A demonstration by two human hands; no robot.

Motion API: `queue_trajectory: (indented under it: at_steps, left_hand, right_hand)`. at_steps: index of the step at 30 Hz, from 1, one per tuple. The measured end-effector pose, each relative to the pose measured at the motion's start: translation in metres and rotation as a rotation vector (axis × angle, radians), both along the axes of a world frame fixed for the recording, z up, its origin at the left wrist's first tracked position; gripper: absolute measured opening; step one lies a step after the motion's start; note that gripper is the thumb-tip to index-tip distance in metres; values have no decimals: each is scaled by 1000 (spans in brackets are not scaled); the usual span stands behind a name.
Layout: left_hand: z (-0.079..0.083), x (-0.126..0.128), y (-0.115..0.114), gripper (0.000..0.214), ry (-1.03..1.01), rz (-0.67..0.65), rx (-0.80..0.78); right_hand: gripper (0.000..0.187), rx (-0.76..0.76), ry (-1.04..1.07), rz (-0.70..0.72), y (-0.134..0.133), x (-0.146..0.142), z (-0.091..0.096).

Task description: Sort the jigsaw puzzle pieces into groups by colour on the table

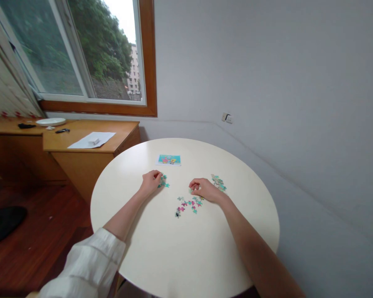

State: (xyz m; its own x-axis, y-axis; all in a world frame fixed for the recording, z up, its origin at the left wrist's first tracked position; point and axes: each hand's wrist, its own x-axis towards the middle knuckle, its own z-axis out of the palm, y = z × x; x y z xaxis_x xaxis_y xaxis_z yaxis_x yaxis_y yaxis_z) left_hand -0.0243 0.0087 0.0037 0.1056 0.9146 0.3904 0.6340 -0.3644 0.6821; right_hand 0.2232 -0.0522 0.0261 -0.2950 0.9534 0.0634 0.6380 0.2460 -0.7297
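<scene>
Loose and white, our left sleeve (83, 260) is ending at the forearm, while our bare right forearm (247, 240) is slanting in from the lower right, both above a round white counter (168, 252). Our left hand (151, 182) is bringing its fingertips close together at a small pile of mostly teal puzzle pieces (163, 181); we cannot tell whether it is pinching one. Our right hand (205, 189) is curling its fingers toward the thumb, and we cannot tell whether anything is sitting between them. Just nearer to us, a loose cluster of pink, teal and pale pieces (190, 203) is spreading across the middle, and a second pile (218, 182) is lying just to the right of that hand. Farther back, a colourful picture card (169, 159) is lying flat. Off to the left, under the window (108, 54), a wooden desk (124, 134) is carrying a white sheet (81, 142), a small white block (93, 141) on that sheet, and a white plate (51, 121).
</scene>
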Motion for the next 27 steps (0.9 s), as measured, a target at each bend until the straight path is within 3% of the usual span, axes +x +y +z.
queue_trajectory:
  at_steps: [6,11,18,27]
  left_hand:
    - [1,0,-1,23,-31,-29,22]
    - [11,13,-15,22,-116,-186,78]
    - [14,41,-46,27,97,-401,29]
    - [16,44,-52,24,12,-440,10]
  right_hand:
    - [15,-29,85,-11,2,-1,-4]
    - [18,-25,197,-14,0,-9,-2]
    - [24,-35,351,1,-3,-20,2]
    - [30,-28,405,13,-6,-25,5]
